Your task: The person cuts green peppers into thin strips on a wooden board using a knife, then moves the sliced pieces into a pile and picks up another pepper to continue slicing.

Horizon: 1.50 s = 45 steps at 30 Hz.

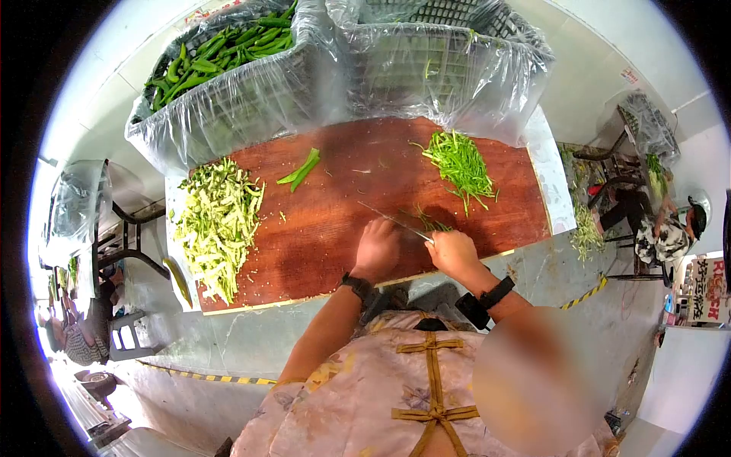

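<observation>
In my right hand (pixel 454 253) is a knife (pixel 411 229), fingers wrapped round its handle. Its thin blade points to the far left, past the fingers of my left hand (pixel 377 247). That left hand is slightly blurred and curled down on the reddish-brown board (pixel 327 244); whatever it may hold is hidden under the fingers. A few thin green shreds (pixel 432 221) lie just beyond my right hand. Farther off to the right is a heap of sliced green strips (pixel 461 167). Two green pepper pieces (pixel 301 171) rest left of centre.
Pale green scraps (pixel 217 228) with seeds are piled at the board's left end. Behind it stand a plastic-lined crate of green chilli peppers (pixel 228 53) and another lined crate (pixel 442 68). One person (pixel 662 232) sits at the far right, another (pixel 84 339) at the far left.
</observation>
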Each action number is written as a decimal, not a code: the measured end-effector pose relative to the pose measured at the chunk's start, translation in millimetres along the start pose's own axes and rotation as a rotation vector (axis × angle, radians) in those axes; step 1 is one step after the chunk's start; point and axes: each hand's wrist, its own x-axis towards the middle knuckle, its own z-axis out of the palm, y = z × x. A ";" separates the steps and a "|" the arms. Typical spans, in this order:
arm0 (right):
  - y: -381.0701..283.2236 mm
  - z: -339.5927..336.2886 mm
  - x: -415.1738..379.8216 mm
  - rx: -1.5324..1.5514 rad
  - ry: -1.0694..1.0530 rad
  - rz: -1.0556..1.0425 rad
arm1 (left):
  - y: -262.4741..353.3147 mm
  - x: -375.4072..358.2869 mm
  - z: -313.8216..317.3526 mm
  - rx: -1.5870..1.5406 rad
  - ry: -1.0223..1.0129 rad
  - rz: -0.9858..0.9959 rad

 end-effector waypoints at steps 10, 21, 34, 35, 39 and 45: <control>-22.6 19.2 49.6 0.009 0.046 0.006 | 1.4 3.0 -4.4 -0.106 0.019 -0.007; -3.4 2.1 7.9 0.010 -0.054 0.044 | 3.0 2.9 -4.9 -0.081 0.015 -0.003; -24.5 21.6 51.5 0.036 0.057 0.009 | -4.5 0.0 2.7 -0.099 0.032 -0.004; -23.1 19.6 49.2 0.036 0.059 0.010 | -4.3 -1.3 4.0 -0.099 0.032 -0.002; -9.6 12.8 31.2 0.049 0.020 0.050 | -2.4 -3.9 3.6 -0.068 0.046 -0.018; -6.1 4.1 5.9 0.043 -0.024 0.075 | 2.1 -0.6 -2.0 -0.048 0.051 -0.027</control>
